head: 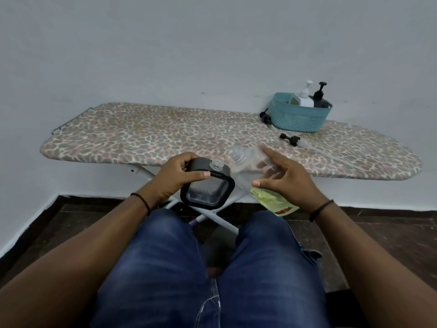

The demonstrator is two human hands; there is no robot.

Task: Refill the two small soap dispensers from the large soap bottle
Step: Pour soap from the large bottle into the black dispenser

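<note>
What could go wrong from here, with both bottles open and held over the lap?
1. The large clear bottle lies tilted in the loosely spread right hand; it may slip or spill soap.
2. The dark dispenser in the left hand has a narrow neck; pouring could miss it and wet the jeans.

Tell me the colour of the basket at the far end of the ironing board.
The basket is teal with a perforated wall, seen in the head view.

Two hands point(179, 176) point(287, 183); four bottles: two held point(208, 183) point(255, 176), two in basket point(303, 98) point(320, 99); two loose pumps point(265, 116) point(290, 139); one basket point(300, 120).
</note>
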